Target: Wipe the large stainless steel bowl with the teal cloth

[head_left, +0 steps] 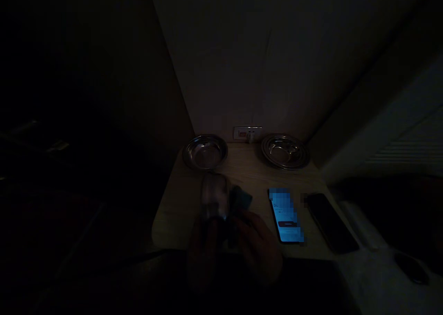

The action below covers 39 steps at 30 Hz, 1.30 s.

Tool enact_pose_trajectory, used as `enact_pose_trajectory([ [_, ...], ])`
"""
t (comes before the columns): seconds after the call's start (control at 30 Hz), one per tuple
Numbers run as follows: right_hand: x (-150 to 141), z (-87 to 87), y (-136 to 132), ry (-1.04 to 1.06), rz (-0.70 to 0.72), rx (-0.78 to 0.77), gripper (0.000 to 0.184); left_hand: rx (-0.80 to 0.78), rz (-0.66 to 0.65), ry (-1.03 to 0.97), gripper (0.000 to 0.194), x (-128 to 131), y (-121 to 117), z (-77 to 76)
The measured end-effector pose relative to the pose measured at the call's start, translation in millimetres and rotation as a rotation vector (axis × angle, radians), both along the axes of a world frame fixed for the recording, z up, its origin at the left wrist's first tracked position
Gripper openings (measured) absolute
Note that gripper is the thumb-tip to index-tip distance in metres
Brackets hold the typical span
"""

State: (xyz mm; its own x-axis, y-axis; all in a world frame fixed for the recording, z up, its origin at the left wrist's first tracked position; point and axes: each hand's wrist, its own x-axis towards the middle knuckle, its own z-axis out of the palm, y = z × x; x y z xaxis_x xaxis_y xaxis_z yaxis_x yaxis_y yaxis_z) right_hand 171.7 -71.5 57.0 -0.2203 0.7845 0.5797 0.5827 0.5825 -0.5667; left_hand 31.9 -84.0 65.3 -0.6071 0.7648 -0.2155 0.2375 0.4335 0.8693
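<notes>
In the dim light, my left hand (201,252) grips the near end of a shiny metal cup (214,192), tipped on its side over the near part of the small wooden table (176,213). My right hand (258,243) is closed on a bluish-green cloth (243,197) just right of the cup. Whether the cloth touches the cup is too dark to tell. Shadow hides most of my left fingers. Behind the cup stands a metal bowl (206,152) at the table's back left.
More shallow metal bowls (285,152), seemingly stacked, stand at the back right. A wall socket (247,133) with something plugged in lies between. To my right are a lit phone (286,215) and a dark phone (332,222). A dark oval object (411,268) rests farther right.
</notes>
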Motion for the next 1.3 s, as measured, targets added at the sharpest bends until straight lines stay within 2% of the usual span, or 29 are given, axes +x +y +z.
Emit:
enact_pose_trajectory([
  [0.13,-5,1.1,-3,0.025,-0.005,0.004,0.034,0.022,-0.065,-0.016,0.042,-3,-2,-9.7],
  [0.37,-5,1.1,-7,0.001,-0.025,0.053,0.034,0.031,-0.111,-0.063,0.04,-2,-3,-6.4],
  [0.57,-1,20.8,6,-0.092,-0.042,0.138,0.029,0.022,-0.183,-0.138,0.039,-2,-5,-1.4],
  [0.73,2,36.8,28,-0.168,-0.044,0.186,0.026,0.023,-0.115,-0.118,0.045,4,-3,8.7],
  [0.83,-2,31.7,24,-0.122,-0.042,0.188,0.024,0.045,-0.159,-0.116,0.042,3,1,9.8],
  [0.97,-7,20.6,10,0.053,-0.122,0.025,0.023,0.081,-0.221,-0.115,0.04,0,4,10.4],
  [1.07,-7,25.8,14,0.008,-0.097,0.09,0.02,0.089,-0.24,-0.12,0.037,-1,4,10.4],
  [1.17,-8,37.4,27,-0.119,-0.077,0.205,0.022,0.08,-0.191,-0.096,0.038,-1,3,9.5],
  [1.23,-9,40.1,32,-0.12,-0.088,0.195,0.022,0.062,-0.138,-0.083,0.041,0,3,10.1],
  [1.3,-9,35.5,30,-0.073,-0.072,0.135,0.021,0.048,-0.136,-0.115,0.042,0,4,12.4],
])
